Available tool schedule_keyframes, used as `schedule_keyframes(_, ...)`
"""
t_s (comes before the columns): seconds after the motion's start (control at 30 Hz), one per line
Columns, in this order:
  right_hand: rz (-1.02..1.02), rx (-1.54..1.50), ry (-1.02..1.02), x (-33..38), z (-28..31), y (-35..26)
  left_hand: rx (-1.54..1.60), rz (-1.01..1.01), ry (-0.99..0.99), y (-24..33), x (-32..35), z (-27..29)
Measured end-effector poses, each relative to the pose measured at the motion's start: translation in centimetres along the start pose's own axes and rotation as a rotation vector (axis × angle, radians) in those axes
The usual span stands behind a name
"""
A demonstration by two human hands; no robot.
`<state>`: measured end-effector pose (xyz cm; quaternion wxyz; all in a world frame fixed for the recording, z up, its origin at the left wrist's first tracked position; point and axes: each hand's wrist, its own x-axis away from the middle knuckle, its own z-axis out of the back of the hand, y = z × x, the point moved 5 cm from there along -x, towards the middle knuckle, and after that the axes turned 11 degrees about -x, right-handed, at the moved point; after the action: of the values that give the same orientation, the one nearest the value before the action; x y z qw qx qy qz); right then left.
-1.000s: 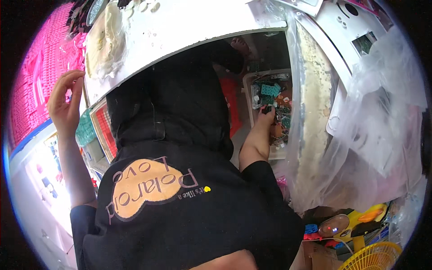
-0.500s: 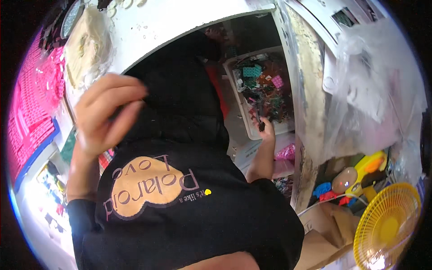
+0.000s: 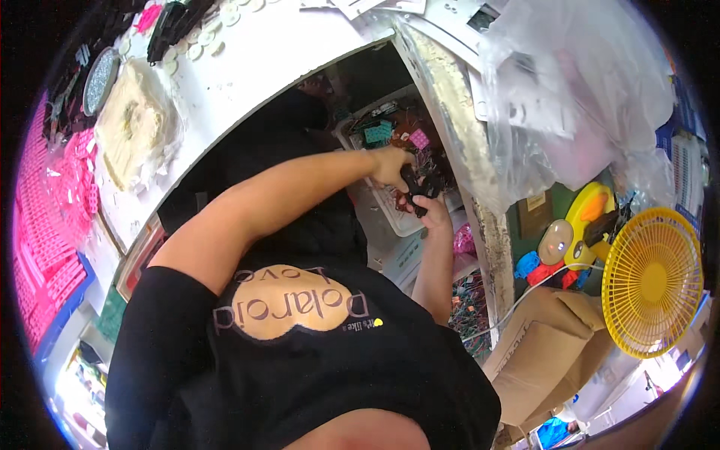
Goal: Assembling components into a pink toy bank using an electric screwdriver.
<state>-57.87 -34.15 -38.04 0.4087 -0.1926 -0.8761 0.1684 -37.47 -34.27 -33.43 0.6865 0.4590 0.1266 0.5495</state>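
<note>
Both my hands meet over a white bin [image 3: 406, 228] of small mixed bits under the white table [image 3: 247, 71]. In my right hand [image 3: 434, 213] is a black object [image 3: 417, 187], its exact kind too small and dark to make out. My left hand [image 3: 390, 166] reaches across to it, fingers closed at its upper end; finger detail is partly hidden. Behind the hands, a turquoise studded piece [image 3: 378, 133] and a pink studded piece [image 3: 418, 139] lie among the bits.
Right of the bin stands a worn table leg [image 3: 486, 225]. Beyond it are a clear plastic bag [image 3: 555, 112], a cardboard box [image 3: 544, 349] and a yellow fan [image 3: 652, 277]. Pink strips [image 3: 45, 232] and a cream wrapped block [image 3: 135, 124] lie on the left, with buttons [image 3: 196, 51] behind.
My left hand has swung from the left side across to the bin and met the right hand at the black object. The view has shifted, showing more of the tabletop.
</note>
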Motion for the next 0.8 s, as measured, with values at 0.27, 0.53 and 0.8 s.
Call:
schedule_keyframes(0.27,0.222,1.084,0.744,0.7,7.1,-0.5,0.072,-0.086,0.321,7.6,8.3,14.3)
schedule_keyframes(0.53,0.409,0.581,-0.218,2.4,-26.2,-3.8,-0.391,0.362,0.671,5.4,28.6,35.5)
schedule_keyframes(0.8,0.709,1.126,-0.327,-5.2,-49.5,-8.4,-0.570,0.610,0.793,0.4,29.6,36.1)
